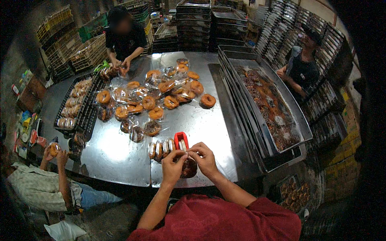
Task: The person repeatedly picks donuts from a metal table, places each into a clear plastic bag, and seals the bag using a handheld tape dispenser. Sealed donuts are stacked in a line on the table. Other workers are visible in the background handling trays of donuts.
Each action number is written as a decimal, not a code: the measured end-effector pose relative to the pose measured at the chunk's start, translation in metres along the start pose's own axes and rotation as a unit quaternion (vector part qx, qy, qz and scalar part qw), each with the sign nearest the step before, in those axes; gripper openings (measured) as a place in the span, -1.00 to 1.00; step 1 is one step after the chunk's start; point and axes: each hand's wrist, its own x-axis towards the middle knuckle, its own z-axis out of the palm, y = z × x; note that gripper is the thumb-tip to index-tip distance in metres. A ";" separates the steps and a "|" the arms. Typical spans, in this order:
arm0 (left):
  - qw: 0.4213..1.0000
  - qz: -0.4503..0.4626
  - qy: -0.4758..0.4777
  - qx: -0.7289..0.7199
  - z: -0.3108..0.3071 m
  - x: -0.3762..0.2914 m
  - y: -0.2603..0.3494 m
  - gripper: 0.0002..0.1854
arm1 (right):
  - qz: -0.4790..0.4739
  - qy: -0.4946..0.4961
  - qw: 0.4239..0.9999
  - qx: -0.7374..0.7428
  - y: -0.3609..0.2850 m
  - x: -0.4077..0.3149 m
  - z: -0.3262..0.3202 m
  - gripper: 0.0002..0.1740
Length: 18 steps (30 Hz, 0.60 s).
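A dark chocolate-coated donut (189,169) in a clear plastic bag is at the near side of the steel table (120,168). My left hand (174,165) pinches the top of the bag between thumb and fingertips. From the other side my right hand (205,158) grips the same bag top, its fingertips close to the left ones. Just beyond my fingers stands a red tape dispenser (180,138) with a pale roll. To its left, several bagged donuts (162,149) stand on edge in a row.
Loose bagged donuts (156,113) spread over the table's middle. A black plastic crate (87,116) holds rows of bagged donuts at left. Stacked metal trays (301,132) flank the right side. Co-workers stand at far left, near left and right; a near-left person's hands (57,153) hold a donut.
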 end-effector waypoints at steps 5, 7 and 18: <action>0.981 -0.056 -0.021 -0.187 0.000 0.003 -0.004 -0.58 | 0.147 -0.050 0.973 0.172 0.016 0.009 -0.004 -0.89; 0.990 -0.079 -0.038 -0.108 -0.003 0.005 -0.006 -0.61 | 0.180 -0.029 0.960 0.213 0.018 0.011 -0.003 -0.90; 0.997 -0.057 -0.020 -0.053 -0.017 0.001 -0.017 -0.85 | 0.015 -0.013 0.999 0.042 0.016 -0.001 0.015 -0.88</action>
